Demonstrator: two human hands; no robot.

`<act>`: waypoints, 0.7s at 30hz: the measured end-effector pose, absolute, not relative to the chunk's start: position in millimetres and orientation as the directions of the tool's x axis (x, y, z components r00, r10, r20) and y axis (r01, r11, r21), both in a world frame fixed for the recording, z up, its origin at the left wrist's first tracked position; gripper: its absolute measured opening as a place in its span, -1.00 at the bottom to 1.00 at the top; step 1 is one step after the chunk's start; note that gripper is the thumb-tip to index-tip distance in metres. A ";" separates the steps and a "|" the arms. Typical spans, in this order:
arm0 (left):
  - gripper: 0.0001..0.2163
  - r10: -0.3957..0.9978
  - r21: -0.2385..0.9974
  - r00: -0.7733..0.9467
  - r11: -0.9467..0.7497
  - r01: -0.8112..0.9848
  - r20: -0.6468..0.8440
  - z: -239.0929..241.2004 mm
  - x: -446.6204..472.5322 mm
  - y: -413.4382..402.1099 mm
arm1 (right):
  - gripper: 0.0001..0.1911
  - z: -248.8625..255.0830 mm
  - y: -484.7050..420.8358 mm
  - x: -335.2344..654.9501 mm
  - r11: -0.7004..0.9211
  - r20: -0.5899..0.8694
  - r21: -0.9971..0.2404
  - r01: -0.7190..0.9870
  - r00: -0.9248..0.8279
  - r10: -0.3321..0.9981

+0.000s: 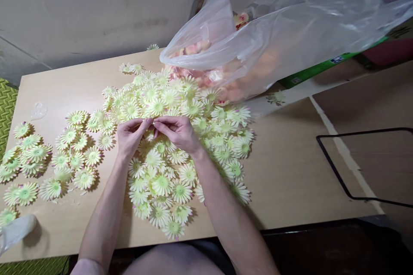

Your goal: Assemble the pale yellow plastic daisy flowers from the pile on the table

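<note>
My left hand (131,134) and my right hand (178,132) meet over a big heap of pale yellow-green artificial flower heads (161,184). Thumb and fingers of each hand are pinched together, with the fingertips almost touching. Whatever sits between them is too small and too covered to make out. The daisy-like flower heads have green centres, and some petals carry purple tips. Flowers lie behind, under and in front of both hands. To the left of my left hand is a looser group of flower heads (77,160), and farther left another cluster (35,152).
A translucent plastic bag (206,30) holding pink and peach flower pieces rests at the heap's back right. A whitish object (17,232) stands at the table's (284,176) front left corner. A black metal frame (332,169) lies at right. A wall (97,13) bounds the back.
</note>
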State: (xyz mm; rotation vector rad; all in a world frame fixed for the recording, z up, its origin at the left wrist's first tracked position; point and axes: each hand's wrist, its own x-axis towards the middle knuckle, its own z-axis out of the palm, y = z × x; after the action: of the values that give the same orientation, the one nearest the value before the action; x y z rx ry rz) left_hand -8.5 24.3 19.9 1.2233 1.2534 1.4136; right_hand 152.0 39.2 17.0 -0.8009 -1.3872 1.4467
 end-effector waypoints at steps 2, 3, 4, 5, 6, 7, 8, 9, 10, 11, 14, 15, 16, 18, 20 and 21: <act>-0.82 0.981 0.992 -0.148 -0.126 0.010 0.126 19.8 -8.6 24.4 | -0.78 16.9 39.0 152.1 0.093 0.152 -0.979 -0.183 -0.341 0.928; -0.82 0.981 0.992 -0.148 -0.126 0.016 0.127 19.7 -8.6 24.4 | -0.78 16.7 38.8 152.2 0.095 0.153 -0.979 -0.182 -0.340 0.928; -0.81 0.980 0.992 -0.150 -0.126 0.019 0.128 19.7 -8.5 24.3 | -0.78 16.3 38.7 152.3 0.097 0.156 -0.978 -0.183 -0.339 0.928; -0.81 0.980 0.992 -0.151 -0.127 0.020 0.128 19.7 -8.5 24.2 | -0.77 15.9 38.7 152.3 0.098 0.157 -0.978 -0.186 -0.339 0.928; -0.81 0.980 0.992 -0.152 -0.127 0.019 0.128 19.7 -8.5 23.9 | -0.78 15.4 38.7 152.4 0.096 0.157 -0.977 -0.191 -0.336 0.929; -0.80 0.981 0.992 -0.149 -0.125 0.017 0.126 19.7 -8.4 23.6 | -0.78 14.9 38.7 152.5 0.089 0.152 -0.976 -0.197 -0.332 0.931; -0.80 0.982 0.993 -0.143 -0.121 0.013 0.121 19.8 -8.4 23.2 | -0.78 14.5 38.7 152.5 0.079 0.144 -0.976 -0.203 -0.327 0.934; -0.80 0.984 0.993 -0.135 -0.116 0.010 0.116 19.8 -8.3 22.9 | -0.78 14.2 38.8 152.6 0.069 0.134 -0.976 -0.206 -0.321 0.937; -0.80 0.986 0.994 -0.127 -0.112 0.011 0.112 19.8 -8.3 22.6 | -0.78 14.1 38.8 152.6 0.062 0.127 -0.976 -0.210 -0.314 0.941; -0.80 0.986 0.994 -0.122 -0.111 0.015 0.112 19.7 -8.3 22.5 | -0.79 14.1 38.8 152.6 0.060 0.125 -0.976 -0.211 -0.309 0.943; -0.80 0.981 0.991 -0.146 -0.128 0.027 0.131 18.9 -8.5 23.1 | -0.79 15.4 38.7 152.4 0.081 0.141 -0.977 -0.197 -0.309 0.941; -0.81 0.977 0.990 -0.158 -0.137 0.031 0.140 18.4 -8.6 23.6 | -0.79 16.1 38.5 152.3 0.088 0.145 -0.977 -0.192 -0.309 0.940; -0.81 0.974 0.989 -0.167 -0.146 0.033 0.150 17.8 -8.6 24.0 | -0.79 16.8 38.4 152.1 0.091 0.147 -0.978 -0.189 -0.309 0.940; -0.82 0.971 0.987 -0.174 -0.159 0.035 0.163 16.8 -8.5 24.6 | -0.79 17.9 38.3 151.9 0.089 0.145 -0.977 -0.191 -0.306 0.941; -0.83 0.971 0.987 -0.175 -0.158 0.032 0.161 16.2 -8.2 24.9 | -0.80 18.3 38.4 151.8 0.088 0.147 -0.976 -0.198 -0.305 0.941; -0.83 0.972 0.988 -0.176 -0.152 0.027 0.155 16.1 -8.0 24.9 | -0.81 18.3 38.4 151.8 0.091 0.150 -0.976 -0.199 -0.306 0.940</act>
State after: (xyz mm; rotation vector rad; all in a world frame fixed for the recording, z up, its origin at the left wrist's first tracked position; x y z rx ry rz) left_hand -8.0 24.9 16.1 1.2439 1.2739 1.4515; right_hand 151.8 38.4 18.3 -0.8106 -1.3531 1.4263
